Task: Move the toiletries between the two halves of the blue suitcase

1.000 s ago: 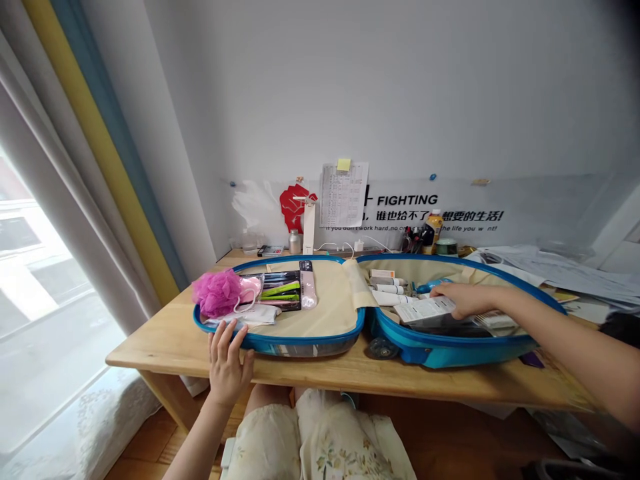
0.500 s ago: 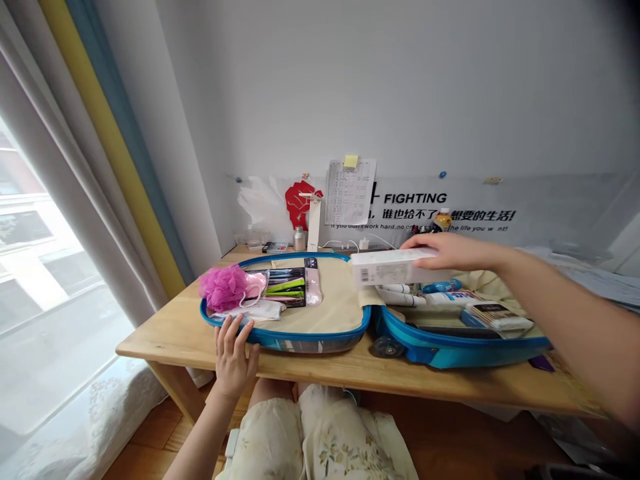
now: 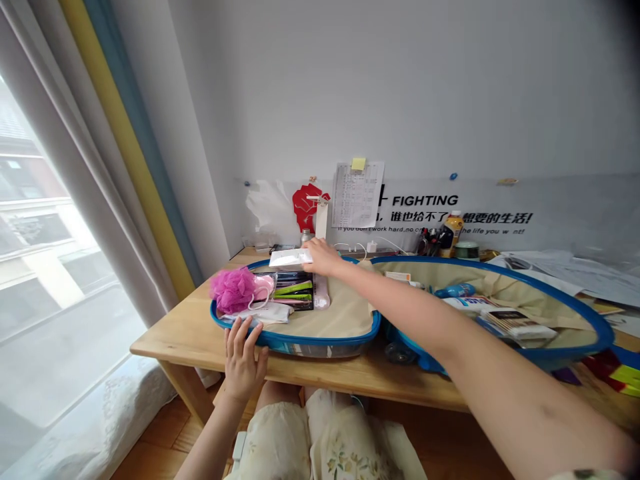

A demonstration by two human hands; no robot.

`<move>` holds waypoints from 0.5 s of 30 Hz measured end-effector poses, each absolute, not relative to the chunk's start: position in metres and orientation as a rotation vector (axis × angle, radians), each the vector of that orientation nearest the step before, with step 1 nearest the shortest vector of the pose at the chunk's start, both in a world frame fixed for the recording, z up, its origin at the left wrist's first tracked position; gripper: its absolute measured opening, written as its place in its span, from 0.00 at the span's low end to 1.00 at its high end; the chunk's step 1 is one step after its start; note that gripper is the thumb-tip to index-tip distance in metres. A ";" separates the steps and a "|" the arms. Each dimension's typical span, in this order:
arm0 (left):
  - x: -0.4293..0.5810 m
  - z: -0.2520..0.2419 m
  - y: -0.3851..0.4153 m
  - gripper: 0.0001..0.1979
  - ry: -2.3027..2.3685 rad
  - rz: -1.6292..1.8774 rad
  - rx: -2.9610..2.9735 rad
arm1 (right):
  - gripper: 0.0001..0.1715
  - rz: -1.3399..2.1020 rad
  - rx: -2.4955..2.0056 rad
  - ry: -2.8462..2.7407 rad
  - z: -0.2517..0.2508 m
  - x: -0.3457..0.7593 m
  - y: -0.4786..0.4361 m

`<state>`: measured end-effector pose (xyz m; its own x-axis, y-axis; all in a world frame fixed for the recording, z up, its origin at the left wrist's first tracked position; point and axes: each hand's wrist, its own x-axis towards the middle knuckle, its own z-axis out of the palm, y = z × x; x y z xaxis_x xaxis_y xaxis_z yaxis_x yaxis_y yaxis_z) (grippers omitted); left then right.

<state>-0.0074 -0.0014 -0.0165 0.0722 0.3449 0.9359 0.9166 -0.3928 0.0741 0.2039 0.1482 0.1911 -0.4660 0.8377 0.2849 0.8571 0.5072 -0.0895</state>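
Note:
My right hand [image 3: 323, 257] grips a flat white box [image 3: 290, 258] above the back edge of the suitcase's left half [image 3: 345, 320]. With fingers spread, my left hand [image 3: 243, 360] rests against the front rim of that half. Inside it lie a pink mesh sponge [image 3: 233, 290], a white packet [image 3: 267, 313], a dark pack with green items [image 3: 295, 290] and a pale pink item [image 3: 321, 293]. The suitcase's right half [image 3: 575, 300] holds a blue bottle [image 3: 455, 291], a white tube [image 3: 467, 304] and a pack of cotton swabs [image 3: 515, 322].
The suitcase lies open on a wooden table [image 3: 170, 327]. Behind it stand a small metallic bottle [image 3: 306, 235], a white charger [image 3: 371, 247] and an orange-labelled bottle [image 3: 451, 233]. Papers [image 3: 545, 277] lie at the back right. Curtains hang on the left.
My right hand has carried the white box leftward, from the suitcase's middle to above the back of the left half. My left hand stays at the front rim. The view has shifted slightly.

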 end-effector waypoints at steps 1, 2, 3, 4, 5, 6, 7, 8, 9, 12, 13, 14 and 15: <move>-0.007 -0.016 -0.002 0.25 -1.252 -1.320 -1.798 | 0.31 -0.099 -1.426 -2.462 0.187 0.191 0.154; -0.007 -0.016 -0.002 0.25 -1.255 -1.321 -1.800 | 0.31 -0.098 -1.423 -2.465 0.183 0.180 0.158; -0.006 -0.015 -0.002 0.25 -1.258 -1.320 -1.800 | 0.30 -0.095 -1.417 -2.471 0.179 0.170 0.161; -0.006 -0.015 -0.002 0.25 -1.261 -1.316 -1.799 | 0.29 -0.090 -1.406 -2.482 0.176 0.160 0.164; -0.005 -0.015 -0.003 0.24 -1.264 -1.314 -1.794 | 0.29 -0.083 -1.392 -2.495 0.172 0.153 0.166; -0.005 -0.014 -0.003 0.24 -1.265 -1.310 -1.791 | 0.28 -0.077 -1.376 -2.509 0.168 0.147 0.168; -0.005 -0.014 -0.003 0.23 -1.261 -1.307 -1.791 | 0.28 -0.069 -1.362 -2.523 0.165 0.142 0.169; -0.005 -0.014 -0.003 0.23 -1.256 -1.307 -1.792 | 0.28 -0.063 -1.352 -2.533 0.162 0.139 0.170; -0.004 -0.013 -0.003 0.22 -1.252 -1.306 -1.795 | 0.28 -0.055 -1.347 -2.541 0.159 0.137 0.171; -0.004 -0.011 -0.004 0.21 -1.237 -1.305 -1.801 | 0.27 -0.035 -1.354 -2.553 0.154 0.138 0.174; -0.003 -0.010 -0.004 0.21 -1.228 -1.304 -1.801 | 0.27 -0.030 -1.358 -2.555 0.153 0.139 0.174; -0.003 -0.008 -0.004 0.21 -1.219 -1.303 -1.801 | 0.26 -0.027 -1.363 -2.556 0.152 0.141 0.175; -0.003 -0.007 -0.004 0.21 -1.208 -1.301 -1.799 | 0.25 -0.024 -1.368 -2.557 0.151 0.143 0.175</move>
